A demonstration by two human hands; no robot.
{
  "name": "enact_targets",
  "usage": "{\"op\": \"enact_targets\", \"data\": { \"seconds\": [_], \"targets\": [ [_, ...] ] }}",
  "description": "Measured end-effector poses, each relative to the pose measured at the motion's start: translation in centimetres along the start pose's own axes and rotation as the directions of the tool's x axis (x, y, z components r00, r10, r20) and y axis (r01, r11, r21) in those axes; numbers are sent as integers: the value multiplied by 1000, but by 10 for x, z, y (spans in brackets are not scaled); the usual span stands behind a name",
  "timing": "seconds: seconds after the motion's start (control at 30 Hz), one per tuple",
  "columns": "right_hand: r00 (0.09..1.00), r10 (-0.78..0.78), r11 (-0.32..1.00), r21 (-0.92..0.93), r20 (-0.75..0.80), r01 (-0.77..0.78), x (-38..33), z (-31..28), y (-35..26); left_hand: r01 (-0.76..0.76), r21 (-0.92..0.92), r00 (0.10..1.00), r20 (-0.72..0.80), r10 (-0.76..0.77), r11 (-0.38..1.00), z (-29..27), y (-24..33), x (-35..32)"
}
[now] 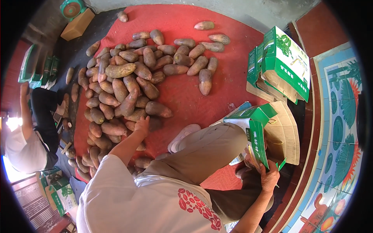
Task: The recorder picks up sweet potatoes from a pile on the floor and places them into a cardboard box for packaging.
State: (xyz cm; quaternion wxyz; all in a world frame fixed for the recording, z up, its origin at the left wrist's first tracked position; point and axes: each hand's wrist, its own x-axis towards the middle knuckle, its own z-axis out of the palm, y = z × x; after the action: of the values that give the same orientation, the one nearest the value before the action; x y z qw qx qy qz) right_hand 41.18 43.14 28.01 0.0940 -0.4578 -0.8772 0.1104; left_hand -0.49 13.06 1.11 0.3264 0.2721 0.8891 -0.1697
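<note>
A large heap of thick oblong vegetables (128, 85), brownish green and pinkish, lies on a red mat. My left hand (142, 127) reaches into the near right side of the heap with its fingers stretched out, touching the vegetables; nothing is lifted. At my right, a green and white cardboard box (254, 136) stands by my knee, its brown inner flaps spread open. The fingers of my right hand (269, 176) close round the near edge of this box. The box's contents are mostly hidden.
Another green and white carton (285, 64) stands beyond the open box, by a tiled wall (338, 116). A co-worker (29, 143) sits at the left, near more cartons (60, 192). At the back left are a brown box (77, 25) and a green round-faced device (72, 8).
</note>
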Motion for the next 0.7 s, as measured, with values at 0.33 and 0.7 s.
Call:
{"op": "enact_targets", "data": {
  "seconds": [0.33, 0.7],
  "targets": [
    [1000, 8, 1000, 9, -16, -8, 1, 2, 1, -18, 37, 1000, 18, 17, 999, -1, -3, 13],
    [1000, 5, 1000, -12, -19, -5, 1, 2, 1, -8, -10, 1000, 20, 8, 1000, 0, -3, 15]
  ]
}}
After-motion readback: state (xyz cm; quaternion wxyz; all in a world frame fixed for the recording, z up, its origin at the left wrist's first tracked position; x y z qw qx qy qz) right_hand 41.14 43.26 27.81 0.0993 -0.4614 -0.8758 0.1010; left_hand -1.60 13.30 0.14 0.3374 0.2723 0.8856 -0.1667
